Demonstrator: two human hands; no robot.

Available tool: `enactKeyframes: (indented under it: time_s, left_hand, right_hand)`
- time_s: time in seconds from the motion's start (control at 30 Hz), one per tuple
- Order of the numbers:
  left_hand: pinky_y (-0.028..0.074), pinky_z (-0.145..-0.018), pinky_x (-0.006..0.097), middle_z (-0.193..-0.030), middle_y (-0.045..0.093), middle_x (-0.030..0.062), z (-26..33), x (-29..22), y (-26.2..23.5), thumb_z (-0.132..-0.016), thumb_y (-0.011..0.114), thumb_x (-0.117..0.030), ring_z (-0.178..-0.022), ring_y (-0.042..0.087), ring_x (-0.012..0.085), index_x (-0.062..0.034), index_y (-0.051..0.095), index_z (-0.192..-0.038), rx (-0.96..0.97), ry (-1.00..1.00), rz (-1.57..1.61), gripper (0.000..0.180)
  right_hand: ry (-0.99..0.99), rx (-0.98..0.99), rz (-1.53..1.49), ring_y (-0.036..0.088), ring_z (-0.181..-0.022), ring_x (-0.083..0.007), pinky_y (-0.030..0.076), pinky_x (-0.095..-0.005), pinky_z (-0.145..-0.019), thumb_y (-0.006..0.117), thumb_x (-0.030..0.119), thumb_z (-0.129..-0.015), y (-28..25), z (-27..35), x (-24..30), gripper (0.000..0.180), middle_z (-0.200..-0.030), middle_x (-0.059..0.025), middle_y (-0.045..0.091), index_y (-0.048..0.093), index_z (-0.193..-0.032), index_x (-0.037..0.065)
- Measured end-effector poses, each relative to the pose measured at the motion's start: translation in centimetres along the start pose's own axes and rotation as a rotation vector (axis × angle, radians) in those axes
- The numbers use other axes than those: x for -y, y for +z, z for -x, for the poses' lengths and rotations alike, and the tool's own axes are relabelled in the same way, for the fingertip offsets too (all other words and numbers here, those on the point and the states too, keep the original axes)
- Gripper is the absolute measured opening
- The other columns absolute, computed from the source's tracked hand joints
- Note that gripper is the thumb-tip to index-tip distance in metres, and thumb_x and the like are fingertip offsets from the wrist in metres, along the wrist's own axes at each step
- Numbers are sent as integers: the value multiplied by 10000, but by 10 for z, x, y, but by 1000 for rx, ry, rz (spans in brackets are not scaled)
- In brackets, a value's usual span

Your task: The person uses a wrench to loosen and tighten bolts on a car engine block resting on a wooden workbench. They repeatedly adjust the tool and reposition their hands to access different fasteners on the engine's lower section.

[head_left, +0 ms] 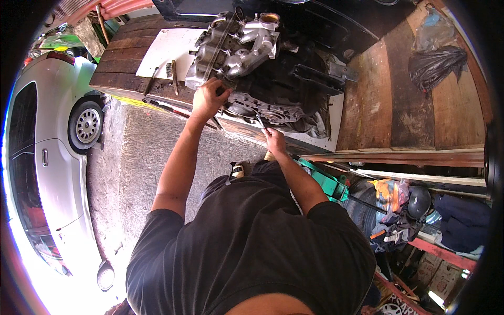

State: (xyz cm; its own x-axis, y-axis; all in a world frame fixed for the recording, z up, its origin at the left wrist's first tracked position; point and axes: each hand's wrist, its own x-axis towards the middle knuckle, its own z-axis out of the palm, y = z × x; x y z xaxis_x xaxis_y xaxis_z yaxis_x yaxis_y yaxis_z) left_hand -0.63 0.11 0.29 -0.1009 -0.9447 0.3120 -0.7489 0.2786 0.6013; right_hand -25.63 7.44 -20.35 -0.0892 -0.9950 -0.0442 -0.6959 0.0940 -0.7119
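Two hands on engine [247, 68] at bench [367, 105] front edge | left hand [208, 98] gripped engine's side | right hand [274, 139] closed around thin metal tool [261, 122]

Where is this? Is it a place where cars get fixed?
Probably, yes: it looks like a car repair yard. A metal engine sits on a wooden truck bed, a silver car is parked beside it, and spare tyres lie nearby.

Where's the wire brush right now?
In the head view, upper left: the wire brush lies on the wooden bench at the white board's edge, just left of the engine and the left hand.
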Motion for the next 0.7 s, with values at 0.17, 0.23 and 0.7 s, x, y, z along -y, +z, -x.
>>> enactKeyframes:
  time_s: [0.17, 0.23, 0.7]
  left_hand:
    - [465, -624, 372, -757, 560, 93, 1, 1, -1, -756, 678, -273, -700, 592, 286, -37, 589, -745, 17, -10, -7, 252]
    - [465, -624, 375, -762, 562, 93, 1, -2, -3, -756, 677, -270, -699, 592, 290, -36, 592, -749, 27, -26, 11, 249]
    - [472, -653, 411, -820, 579, 103, 1, 9, 3, -753, 670, -312, -749, 601, 319, -39, 603, -794, -8, 3, 13, 284]
  right_hand:
    - [-15, 13, 178, 600, -764, -372, 467, -436, -657, 564, 367, -849, -19, -4, 6, 323, -813, -188, 629, 655, -889, 61]
    - [-16, -22, 247, 604, -766, -363, 470, -439, -665, 554, 383, -851, -30, 0, 14, 332, -806, -175, 634, 659, -875, 69]
    - [-310, 319, 802, 641, -784, -327, 514, -432, -658, 547, 228, -818, -116, -30, 94, 188, -824, -154, 660, 661, -807, 79]
